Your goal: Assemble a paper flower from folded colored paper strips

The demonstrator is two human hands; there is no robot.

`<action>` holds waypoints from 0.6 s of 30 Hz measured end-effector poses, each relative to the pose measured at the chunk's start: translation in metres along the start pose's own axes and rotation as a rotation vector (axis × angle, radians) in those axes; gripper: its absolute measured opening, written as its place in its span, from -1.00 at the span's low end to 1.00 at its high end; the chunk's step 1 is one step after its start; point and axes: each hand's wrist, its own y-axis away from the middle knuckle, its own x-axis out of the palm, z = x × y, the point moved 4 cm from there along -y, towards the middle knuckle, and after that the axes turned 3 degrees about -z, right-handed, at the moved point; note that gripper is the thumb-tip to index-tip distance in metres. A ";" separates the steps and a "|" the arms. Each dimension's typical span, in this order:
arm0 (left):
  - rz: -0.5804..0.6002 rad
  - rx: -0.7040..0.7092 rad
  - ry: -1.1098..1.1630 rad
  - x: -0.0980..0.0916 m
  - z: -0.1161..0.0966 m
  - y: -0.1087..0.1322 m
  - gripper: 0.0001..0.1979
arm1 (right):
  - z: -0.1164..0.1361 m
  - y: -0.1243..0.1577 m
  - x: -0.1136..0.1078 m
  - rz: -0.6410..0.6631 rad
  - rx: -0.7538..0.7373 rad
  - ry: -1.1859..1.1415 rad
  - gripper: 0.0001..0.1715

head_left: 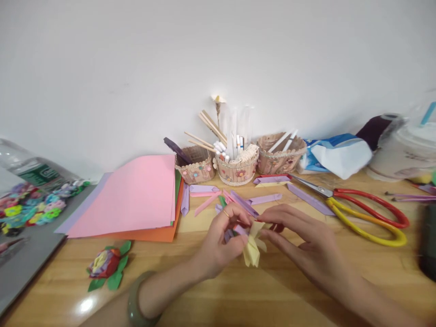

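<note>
My left hand (pixel 226 240) is closed on a folded paper piece (pixel 252 247), pale yellow with purple and green bits showing between the fingers. Thumb and fingertips of my right hand (pixel 299 240) pinch the yellow paper's right side. The paper hangs just above the wooden table, and its inner folds are hidden by my fingers. Behind my hands lie folded purple paper strips (pixel 267 199) and a pink strip (pixel 207 203). A finished paper flower (pixel 104 263), red, purple and yellow with green leaves, lies at the left.
A stack of coloured paper (pixel 129 195) lies left of three small baskets (pixel 238 172) holding sticks and pens. Red-and-yellow scissors (pixel 368 209) rest at the right. A tissue pack (pixel 335 154) and a plastic cup (pixel 398 154) stand by the wall. A grey board (pixel 30 259) holds colourful pieces.
</note>
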 end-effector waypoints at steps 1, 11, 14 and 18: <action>-0.029 -0.008 -0.037 0.000 0.000 0.000 -0.83 | 0.001 0.000 0.000 -0.013 -0.025 0.015 -0.82; -0.206 0.244 -0.365 -0.001 -0.009 0.005 -0.91 | 0.005 0.000 -0.005 -0.068 -0.101 0.082 -0.84; -0.190 0.270 -0.360 0.000 -0.011 0.005 -0.91 | 0.005 0.000 -0.005 -0.072 -0.093 0.081 -0.84; -0.191 0.382 -0.429 0.001 -0.017 0.006 -0.87 | 0.002 0.001 -0.004 -0.091 -0.043 0.081 -0.88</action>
